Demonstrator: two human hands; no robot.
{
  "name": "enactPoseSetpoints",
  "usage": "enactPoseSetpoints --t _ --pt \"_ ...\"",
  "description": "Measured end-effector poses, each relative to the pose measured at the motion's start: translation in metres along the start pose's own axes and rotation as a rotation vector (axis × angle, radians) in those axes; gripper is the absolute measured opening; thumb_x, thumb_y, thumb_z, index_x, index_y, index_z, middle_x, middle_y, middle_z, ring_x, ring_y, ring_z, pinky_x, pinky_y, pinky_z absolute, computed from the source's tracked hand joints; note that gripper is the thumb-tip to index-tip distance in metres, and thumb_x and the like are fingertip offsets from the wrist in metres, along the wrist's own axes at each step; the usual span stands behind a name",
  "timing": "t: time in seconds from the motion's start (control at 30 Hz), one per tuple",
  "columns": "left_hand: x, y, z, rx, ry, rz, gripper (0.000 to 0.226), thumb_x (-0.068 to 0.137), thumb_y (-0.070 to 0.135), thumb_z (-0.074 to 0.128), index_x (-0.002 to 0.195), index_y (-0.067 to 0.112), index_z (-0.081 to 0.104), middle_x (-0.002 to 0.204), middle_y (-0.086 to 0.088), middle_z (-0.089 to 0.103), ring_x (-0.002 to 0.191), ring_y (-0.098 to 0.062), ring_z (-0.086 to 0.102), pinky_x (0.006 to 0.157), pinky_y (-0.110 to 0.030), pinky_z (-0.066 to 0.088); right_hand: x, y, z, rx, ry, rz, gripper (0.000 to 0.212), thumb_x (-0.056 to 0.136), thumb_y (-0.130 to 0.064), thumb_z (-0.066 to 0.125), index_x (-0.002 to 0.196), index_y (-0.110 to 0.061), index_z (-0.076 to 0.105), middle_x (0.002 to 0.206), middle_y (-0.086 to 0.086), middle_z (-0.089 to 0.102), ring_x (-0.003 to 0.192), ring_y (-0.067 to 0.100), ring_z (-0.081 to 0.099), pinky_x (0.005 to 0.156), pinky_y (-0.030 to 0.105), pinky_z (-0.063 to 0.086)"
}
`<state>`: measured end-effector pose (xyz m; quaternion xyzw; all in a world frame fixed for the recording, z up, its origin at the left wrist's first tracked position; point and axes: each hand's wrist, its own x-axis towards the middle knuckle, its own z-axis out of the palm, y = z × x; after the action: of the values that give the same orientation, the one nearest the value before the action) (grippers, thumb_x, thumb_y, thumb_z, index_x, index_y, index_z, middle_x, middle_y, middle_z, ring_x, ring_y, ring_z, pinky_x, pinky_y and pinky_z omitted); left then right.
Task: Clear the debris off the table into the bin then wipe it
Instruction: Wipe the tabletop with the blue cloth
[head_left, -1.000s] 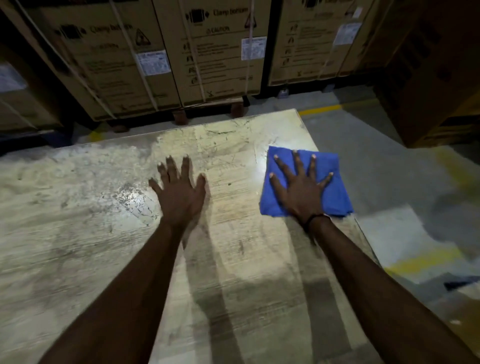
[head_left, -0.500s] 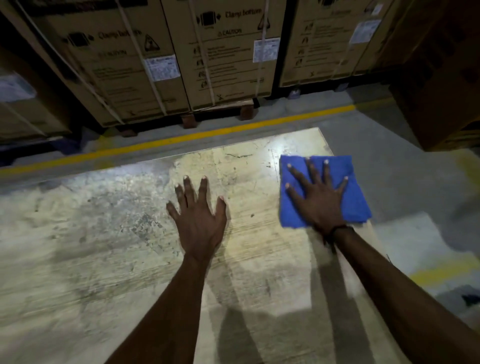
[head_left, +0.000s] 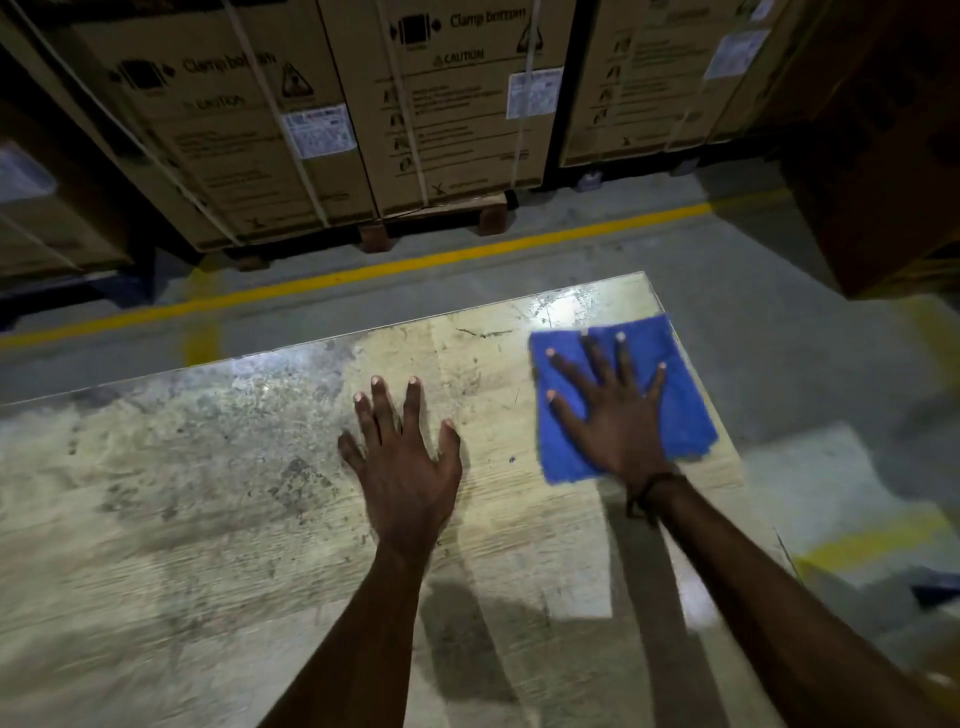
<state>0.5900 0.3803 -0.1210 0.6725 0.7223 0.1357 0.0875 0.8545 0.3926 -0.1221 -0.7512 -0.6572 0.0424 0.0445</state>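
Note:
A worn, pale wooden table (head_left: 208, 493) fills the lower part of the head view. A folded blue cloth (head_left: 688, 415) lies near its far right corner. My right hand (head_left: 615, 421) presses flat on the cloth with fingers spread, a dark band at the wrist. My left hand (head_left: 402, 467) rests flat on the bare tabletop to the left of the cloth, fingers apart and holding nothing. A few tiny specks dot the surface between the hands. No bin is in view.
Beyond the table's far edge runs grey floor with a yellow line (head_left: 415, 265). Strapped cardboard boxes (head_left: 457, 104) stand on pallets behind it. A dark box (head_left: 883, 156) stands at the right. The table's right edge drops off just past the cloth.
My right hand has slid the cloth a little farther toward the far right corner. The left hand stays flat on the table. The view has shifted, showing more floor beyond the table.

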Motion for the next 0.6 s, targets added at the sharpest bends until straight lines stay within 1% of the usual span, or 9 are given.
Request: enactPoseSetpoints --t 0.03,0.1,0.17,0.23,0.33,0.37,0.43,0.5,0.6 --pt "0.0 0.0 0.0 0.01 0.004 -0.003 0.07 0.104 0.059 0.035 0.167 0.032 0.021 0.177 -0.006 0.005 0.163 -0.031 0.004 0.125 -0.065 0.01 0.024 0.005 -0.002 0.025 0.005 0.056 0.062 0.097 -0.075 0.028 0.156 -0.058 0.024 0.173 -0.013 0.012 0.161 0.028 0.003 0.114 0.08 0.007" --pt "0.0 -0.001 0.001 0.02 0.007 -0.007 0.07 0.103 0.058 0.036 0.167 0.032 0.021 0.176 -0.007 0.006 0.163 -0.032 0.005 0.125 -0.066 0.012 0.068 -0.006 -0.003 0.087 0.011 0.117 0.063 0.096 -0.075 0.028 0.156 -0.057 0.026 0.173 -0.01 0.015 0.16 0.033 0.003 0.113 0.082 0.005" --pt "0.001 -0.001 0.001 0.014 0.004 -0.004 0.07 0.103 0.058 0.037 0.167 0.032 0.021 0.177 -0.006 0.006 0.163 -0.032 0.006 0.125 -0.066 0.013 0.093 -0.039 0.004 0.114 -0.004 0.103 0.063 0.096 -0.075 0.027 0.156 -0.056 0.028 0.173 -0.01 0.016 0.16 0.035 0.003 0.113 0.081 0.0" --pt "0.001 -0.001 0.0 0.012 0.001 0.001 0.071 0.103 0.059 0.037 0.167 0.033 0.021 0.177 -0.006 0.006 0.163 -0.032 0.006 0.124 -0.066 0.014 0.092 -0.078 0.011 0.093 -0.003 0.02 0.063 0.096 -0.075 0.028 0.156 -0.056 0.03 0.172 -0.009 0.018 0.16 0.034 0.004 0.115 0.079 -0.001" --pt "0.001 -0.004 0.0 -0.004 -0.009 0.003 0.072 0.101 0.061 0.036 0.166 0.033 0.023 0.177 -0.006 0.007 0.162 -0.032 0.007 0.124 -0.066 0.014 0.048 -0.106 0.014 0.037 0.021 -0.217 0.062 0.098 -0.072 0.031 0.157 -0.054 0.028 0.173 -0.009 0.015 0.161 0.03 0.004 0.116 0.075 0.0" --pt "0.001 -0.004 0.0 -0.009 -0.005 0.001 0.072 0.101 0.06 0.036 0.166 0.033 0.024 0.176 -0.006 0.008 0.162 -0.033 0.008 0.124 -0.066 0.014 0.032 -0.099 0.012 0.021 0.019 -0.28 0.061 0.099 -0.071 0.032 0.157 -0.055 0.026 0.174 -0.01 0.011 0.161 0.027 0.001 0.117 0.074 -0.001" --pt "0.001 -0.002 -0.001 -0.01 0.006 -0.005 0.071 0.101 0.059 0.037 0.166 0.033 0.025 0.176 -0.006 0.009 0.162 -0.033 0.01 0.124 -0.066 0.015 0.013 -0.062 0.009 0.014 0.039 -0.282 0.059 0.099 -0.071 0.035 0.156 -0.057 0.026 0.173 -0.015 0.009 0.162 0.023 -0.001 0.119 0.072 0.001" --pt "0.001 0.0 -0.002 0.002 0.009 -0.008 0.07 0.102 0.059 0.035 0.166 0.033 0.023 0.176 -0.006 0.009 0.162 -0.033 0.008 0.124 -0.065 0.014 0.019 -0.01 0.002 -0.007 0.061 -0.154 0.059 0.098 -0.073 0.035 0.155 -0.059 0.027 0.173 -0.017 0.01 0.161 0.022 0.001 0.118 0.074 0.007" --pt "0.0 0.001 -0.002 0.004 0.006 -0.002 0.07 0.103 0.06 0.035 0.167 0.033 0.022 0.176 -0.006 0.007 0.163 -0.032 0.006 0.124 -0.066 0.012 0.07 0.044 -0.013 0.064 -0.006 0.027 0.061 0.098 -0.074 0.033 0.156 -0.06 0.023 0.173 -0.015 0.009 0.161 0.026 0.002 0.114 0.081 0.009"
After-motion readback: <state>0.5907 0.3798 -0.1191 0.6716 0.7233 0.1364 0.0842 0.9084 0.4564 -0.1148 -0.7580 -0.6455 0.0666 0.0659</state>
